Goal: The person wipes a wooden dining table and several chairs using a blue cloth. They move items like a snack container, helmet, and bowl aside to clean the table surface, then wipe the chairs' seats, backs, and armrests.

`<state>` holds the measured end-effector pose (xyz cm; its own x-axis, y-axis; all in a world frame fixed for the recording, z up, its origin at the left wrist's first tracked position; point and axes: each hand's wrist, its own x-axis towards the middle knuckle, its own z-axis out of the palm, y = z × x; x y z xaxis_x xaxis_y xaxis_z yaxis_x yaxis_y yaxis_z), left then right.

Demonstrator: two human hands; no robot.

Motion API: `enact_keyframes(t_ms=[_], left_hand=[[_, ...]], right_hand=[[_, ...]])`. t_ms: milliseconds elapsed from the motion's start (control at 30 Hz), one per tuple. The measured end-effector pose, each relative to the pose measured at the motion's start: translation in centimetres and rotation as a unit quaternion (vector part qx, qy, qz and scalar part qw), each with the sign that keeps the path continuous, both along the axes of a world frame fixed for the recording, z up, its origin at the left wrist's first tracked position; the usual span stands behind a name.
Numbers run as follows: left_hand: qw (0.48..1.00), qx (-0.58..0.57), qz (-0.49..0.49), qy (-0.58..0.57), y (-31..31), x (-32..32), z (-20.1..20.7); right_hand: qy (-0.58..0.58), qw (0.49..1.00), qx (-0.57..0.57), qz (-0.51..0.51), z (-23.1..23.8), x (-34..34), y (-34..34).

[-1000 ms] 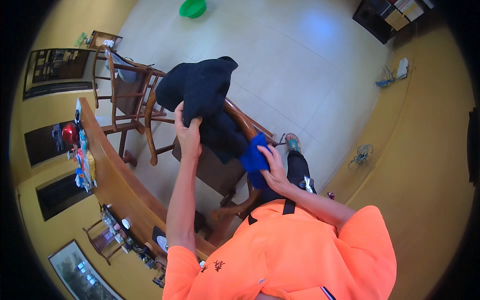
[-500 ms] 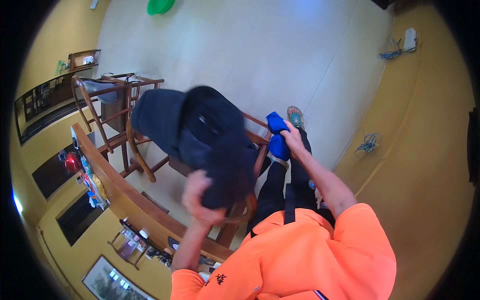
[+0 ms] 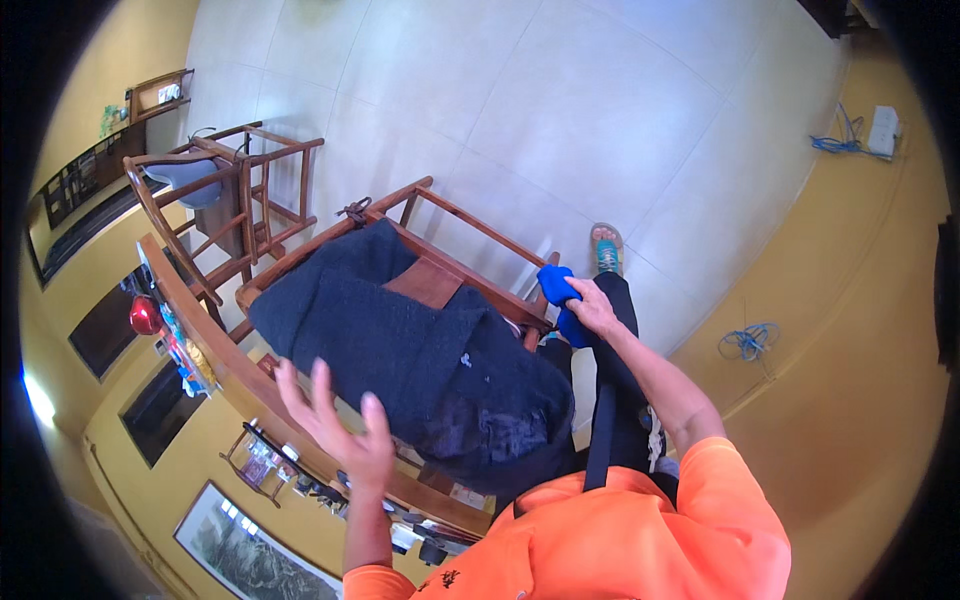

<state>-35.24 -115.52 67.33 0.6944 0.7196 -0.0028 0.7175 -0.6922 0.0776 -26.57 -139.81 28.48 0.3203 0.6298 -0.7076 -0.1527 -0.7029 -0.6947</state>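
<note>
The right hand (image 3: pixel 595 312) clasps a blue cloth (image 3: pixel 554 285), apparently so it hangs clear of the dark cloth (image 3: pixel 385 345) draped across the wooden chair (image 3: pixel 432 283) supporting it, while the left hand (image 3: pixel 350 440) has an empty, spread grip nearby.

Orange shirt (image 3: pixel 620 535): dk. char.-like mark (image 3: pixel 450 579), below dk. cloth (image 3: pixel 400 350); too sm. to read.
Sm. items (image 3: pixel 185 350): left of dk. cloth; any txt. illeg.
Legible txt., all items: none.
</note>
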Motion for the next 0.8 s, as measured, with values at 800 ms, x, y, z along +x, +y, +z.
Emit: enact_keyframes(t_ms=[800], left_hand=[[0.985, -0.047, 0.066, 0.155, 11.5, 1.7, -4.0]], right_hand=[[-0.068, 0.969, 0.208, 0.118, -6.0, -10.3, 37.9]])
